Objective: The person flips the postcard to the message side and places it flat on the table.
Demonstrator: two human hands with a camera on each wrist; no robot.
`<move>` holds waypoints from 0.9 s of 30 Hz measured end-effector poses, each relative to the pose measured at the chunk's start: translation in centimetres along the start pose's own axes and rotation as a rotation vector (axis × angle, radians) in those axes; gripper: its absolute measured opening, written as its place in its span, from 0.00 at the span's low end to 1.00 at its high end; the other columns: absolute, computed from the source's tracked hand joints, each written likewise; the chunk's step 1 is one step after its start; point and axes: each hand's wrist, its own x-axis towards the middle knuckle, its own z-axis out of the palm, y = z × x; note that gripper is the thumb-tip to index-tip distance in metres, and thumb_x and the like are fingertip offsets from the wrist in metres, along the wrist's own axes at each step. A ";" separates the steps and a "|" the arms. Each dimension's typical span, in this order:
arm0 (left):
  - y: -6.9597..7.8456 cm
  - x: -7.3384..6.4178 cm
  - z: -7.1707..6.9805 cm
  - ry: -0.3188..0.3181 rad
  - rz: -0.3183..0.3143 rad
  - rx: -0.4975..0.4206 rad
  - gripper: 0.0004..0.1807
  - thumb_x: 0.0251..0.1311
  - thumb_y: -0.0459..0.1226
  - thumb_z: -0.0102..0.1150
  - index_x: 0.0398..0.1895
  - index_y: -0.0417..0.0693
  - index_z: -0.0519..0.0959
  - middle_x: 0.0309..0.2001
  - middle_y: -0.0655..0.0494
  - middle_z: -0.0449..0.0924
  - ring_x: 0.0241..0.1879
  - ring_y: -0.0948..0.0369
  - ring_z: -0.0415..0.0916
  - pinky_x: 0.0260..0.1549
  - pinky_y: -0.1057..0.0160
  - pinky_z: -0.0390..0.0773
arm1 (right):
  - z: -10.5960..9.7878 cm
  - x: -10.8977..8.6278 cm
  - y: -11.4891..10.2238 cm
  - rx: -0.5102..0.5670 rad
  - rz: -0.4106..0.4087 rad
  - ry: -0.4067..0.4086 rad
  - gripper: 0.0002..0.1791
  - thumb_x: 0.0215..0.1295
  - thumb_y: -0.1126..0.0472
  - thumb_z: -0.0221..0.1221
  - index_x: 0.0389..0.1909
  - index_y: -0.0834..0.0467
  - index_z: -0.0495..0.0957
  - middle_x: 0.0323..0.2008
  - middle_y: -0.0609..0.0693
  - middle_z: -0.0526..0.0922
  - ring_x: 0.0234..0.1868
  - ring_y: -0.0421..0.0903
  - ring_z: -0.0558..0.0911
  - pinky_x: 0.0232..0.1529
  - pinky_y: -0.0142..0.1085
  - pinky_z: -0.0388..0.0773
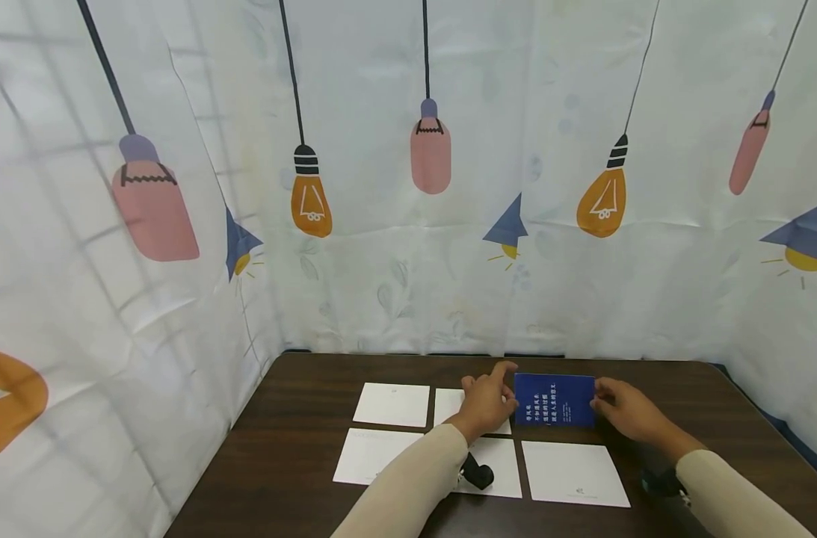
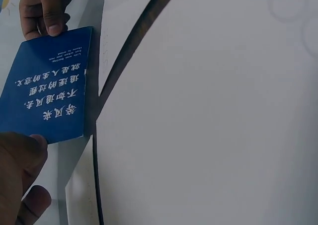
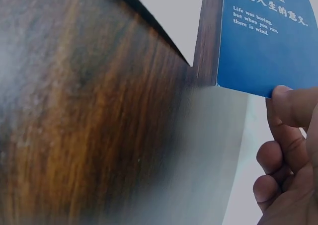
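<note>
A blue card [image 1: 555, 400] with white Chinese lettering and smaller English lines is held up between both hands at the back right of the table. My left hand [image 1: 485, 400] pinches its left edge, the thumb lying on the printed face in the left wrist view. On the opposite edge, my right hand [image 1: 630, 409] grips it between thumb and fingers, its other fingers curled beneath in the right wrist view. Left of the blue card, a white card [image 1: 448, 403] is partly covered by my left hand. Nearer to me, another white card [image 1: 572, 472] lies flat below the blue one.
More white cards lie in two rows: one at the back left [image 1: 391, 404], one at the front left [image 1: 374, 454], and one in the front middle [image 1: 505, 463], partly behind my left sleeve. The dark wooden table [image 1: 267, 463] meets a lamp-patterned curtain [image 1: 381, 299] at its back.
</note>
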 end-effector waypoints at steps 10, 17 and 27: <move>0.2 -0.1 -0.2 -0.006 0.059 0.013 0.07 0.68 0.40 0.66 0.38 0.58 0.75 0.30 0.75 0.75 0.35 0.70 0.67 0.49 0.53 0.54 | -0.5 -0.6 0.1 0.008 -0.034 0.006 0.07 0.78 0.59 0.57 0.37 0.55 0.74 0.29 0.45 0.72 0.29 0.43 0.68 0.28 0.39 0.64; 0.4 -0.3 -0.4 -0.002 0.080 0.016 0.06 0.69 0.41 0.64 0.36 0.59 0.75 0.29 0.76 0.74 0.36 0.69 0.66 0.48 0.53 0.53 | -0.8 -0.9 0.3 0.027 -0.031 0.006 0.10 0.79 0.56 0.55 0.35 0.53 0.70 0.26 0.46 0.68 0.27 0.43 0.68 0.26 0.38 0.64; 1.0 -0.7 -0.8 -0.001 0.073 -0.004 0.03 0.73 0.42 0.59 0.45 0.59 0.81 0.38 0.73 0.83 0.40 0.68 0.69 0.48 0.52 0.55 | -1.4 -1.6 0.1 0.078 -0.037 -0.014 0.10 0.79 0.56 0.55 0.53 0.54 0.80 0.44 0.48 0.84 0.47 0.55 0.83 0.41 0.53 0.79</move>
